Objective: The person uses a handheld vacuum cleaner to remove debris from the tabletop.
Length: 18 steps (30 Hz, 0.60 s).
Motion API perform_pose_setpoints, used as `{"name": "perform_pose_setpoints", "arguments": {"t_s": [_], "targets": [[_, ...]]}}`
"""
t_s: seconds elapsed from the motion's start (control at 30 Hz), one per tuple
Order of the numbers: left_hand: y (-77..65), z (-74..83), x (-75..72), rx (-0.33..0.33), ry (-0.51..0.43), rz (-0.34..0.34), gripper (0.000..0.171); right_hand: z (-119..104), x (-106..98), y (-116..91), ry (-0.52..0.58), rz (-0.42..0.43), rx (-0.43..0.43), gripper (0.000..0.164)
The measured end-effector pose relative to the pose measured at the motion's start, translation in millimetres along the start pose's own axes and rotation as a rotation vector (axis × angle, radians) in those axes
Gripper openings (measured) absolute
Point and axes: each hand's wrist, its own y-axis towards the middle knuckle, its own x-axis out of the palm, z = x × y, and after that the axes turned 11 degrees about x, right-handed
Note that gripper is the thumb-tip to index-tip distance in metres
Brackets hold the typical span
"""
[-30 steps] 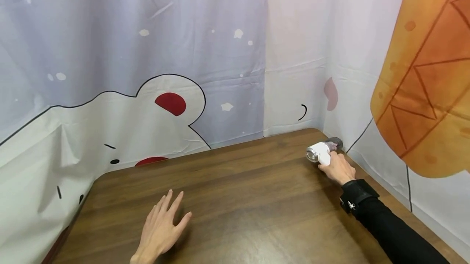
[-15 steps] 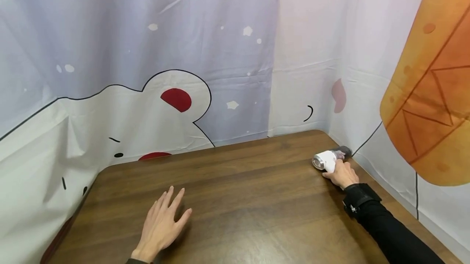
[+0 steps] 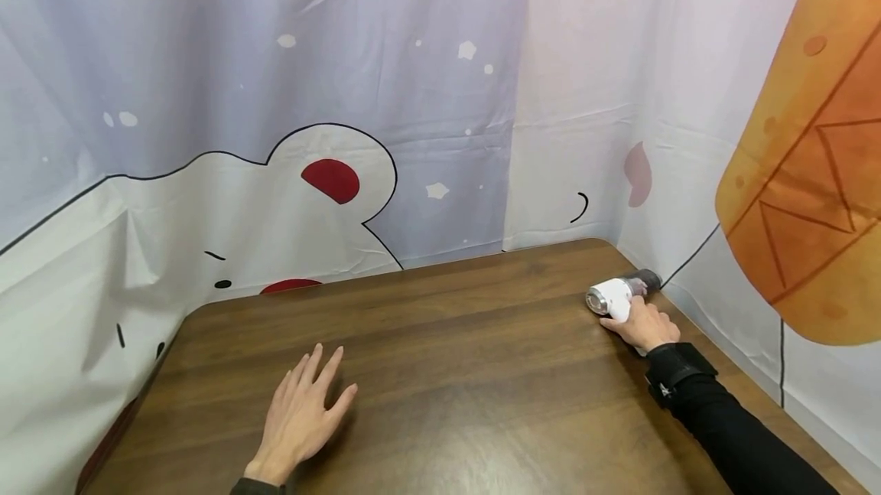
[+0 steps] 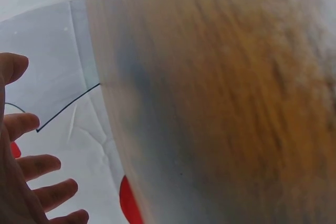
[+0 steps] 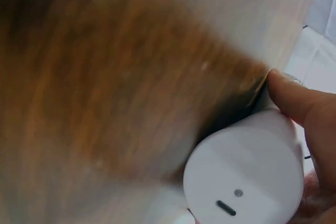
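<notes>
Near the back right corner of the table, my right hand (image 3: 645, 327) grips a white handheld vacuum cleaner (image 3: 607, 298) that lies sideways, its dark nozzle toward the right edge. In the right wrist view, my thumb (image 5: 294, 98) lies along the white handle (image 5: 244, 166), whose round end shows a small slot and a dot; the other fingers are mostly hidden behind it. My left hand (image 3: 300, 411) holds nothing and hovers low over the table's front left part, its fingers (image 4: 44, 166) spread apart in the left wrist view.
The brown wood-grain table (image 3: 440, 350) fills the lower view. A printed curtain (image 3: 440, 97) hangs along its back and left sides, and another curtain with an orange shape (image 3: 812, 197) runs close beside its right edge.
The head view has turned slightly. My right hand and the handheld vacuum cleaner have shifted a little toward me along the right edge. My left hand has stayed almost in place.
</notes>
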Motion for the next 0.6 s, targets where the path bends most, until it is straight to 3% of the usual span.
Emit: {"name": "perform_pose_setpoints", "arguments": {"t_s": [0.1,0.23,0.43,0.6], "targets": [[1.3,1.0,0.8,-0.002,0.000,-0.011,0.065,0.8,-1.3,-2.0,0.003,0.003,0.002,0.083],[4.2,2.0,2.9,-0.003,0.000,-0.024,0.065,0.5,1.4,-8.9,0.017,0.088,-0.006,0.094],[6.6,1.2,8.2,-0.020,-0.005,-0.057,0.065,-10.8,8.7,-22.9,0.060,0.270,-0.100,0.088],[10.4,2.0,12.5,-0.039,-0.022,-0.095,0.067,-43.0,15.0,-38.2,0.031,0.272,-0.205,0.077]]}}
